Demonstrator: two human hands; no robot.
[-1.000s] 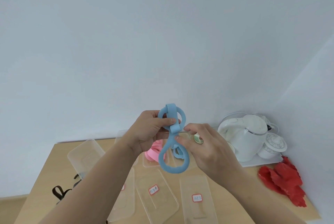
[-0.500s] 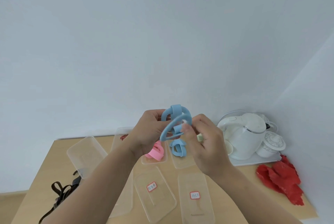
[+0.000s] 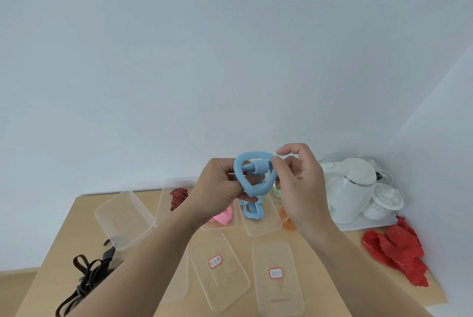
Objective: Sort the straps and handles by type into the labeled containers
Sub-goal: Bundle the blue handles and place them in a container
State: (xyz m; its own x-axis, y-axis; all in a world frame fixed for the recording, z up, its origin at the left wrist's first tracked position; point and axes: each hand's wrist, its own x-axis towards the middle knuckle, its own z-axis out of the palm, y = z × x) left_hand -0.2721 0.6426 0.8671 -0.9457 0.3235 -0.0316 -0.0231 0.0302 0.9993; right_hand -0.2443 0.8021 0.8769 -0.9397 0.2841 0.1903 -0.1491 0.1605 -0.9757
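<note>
3 of the clear containers at the back are already holding sth.: a striped strap [image 3: 178,195] is lying in 1, a pink handle [image 3: 223,217] in the next, and a small blue handle [image 3: 252,211] in the 3rd. An orange piece [image 3: 287,218] is sitting just right of them, but I cannot tell if it is inside a container. The left container [image 3: 122,217] is showing nothing inside. The brown straps [image 3: 87,275] are lying unsorted on the table [image 3: 64,245], front left, so I judge the sorting is approx. half done.

The blue loop handle [image 3: 256,181] is being held up in the air, above the pink and blue containers, between both hands. The left hand [image 3: 217,188] is gripping its left side w/ fingers curled round it. The right hand [image 3: 302,188] is pinching the right edge w/ the thumb and a finger, and its index finger is standing free and bent above.
</note>
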